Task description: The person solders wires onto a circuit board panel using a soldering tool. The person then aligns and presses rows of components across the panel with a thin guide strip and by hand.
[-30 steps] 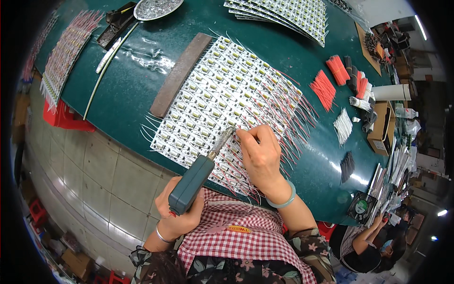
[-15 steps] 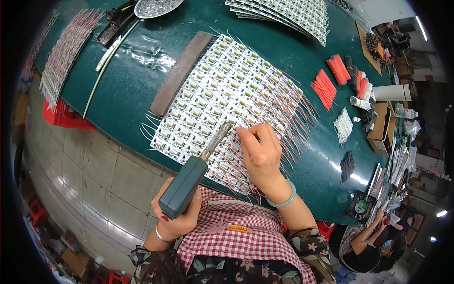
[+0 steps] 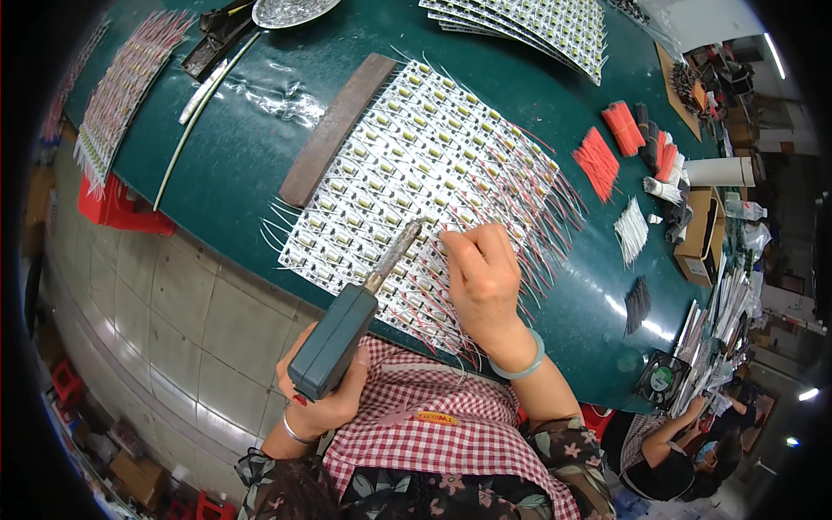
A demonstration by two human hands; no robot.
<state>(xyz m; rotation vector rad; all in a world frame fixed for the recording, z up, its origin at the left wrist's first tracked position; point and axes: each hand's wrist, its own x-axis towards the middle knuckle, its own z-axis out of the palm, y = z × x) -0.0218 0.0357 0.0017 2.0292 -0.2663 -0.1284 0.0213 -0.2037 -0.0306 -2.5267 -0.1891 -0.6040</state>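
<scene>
My left hand (image 3: 331,390) is closed round the dark green handle of a soldering iron (image 3: 334,342). Its metal shaft slants up over a white circuit board panel (image 3: 364,178), with the tip at the middle of the panel. Just right of that tip, my right hand (image 3: 487,282) pinches a thin wire, mostly hidden by the fingers. Rows of small yellowish components cover the panel. Red and white wires (image 3: 537,247) stick out over its right half, and more white ones show at its left. A brown bar (image 3: 338,130) lies along the panel's upper left edge.
On the green table (image 3: 234,173), bundles of red wires (image 3: 596,165), white wires (image 3: 631,230) and black wires (image 3: 637,305) lie at the right. Stacked panels (image 3: 529,30) sit at the far side, a wired panel (image 3: 130,95) at left. A co-worker (image 3: 667,451) sits at lower right.
The panel and table appear shifted slightly right and up in the picture. Both hands keep nearly the same pose, the iron's tip still beside my right fingertips.
</scene>
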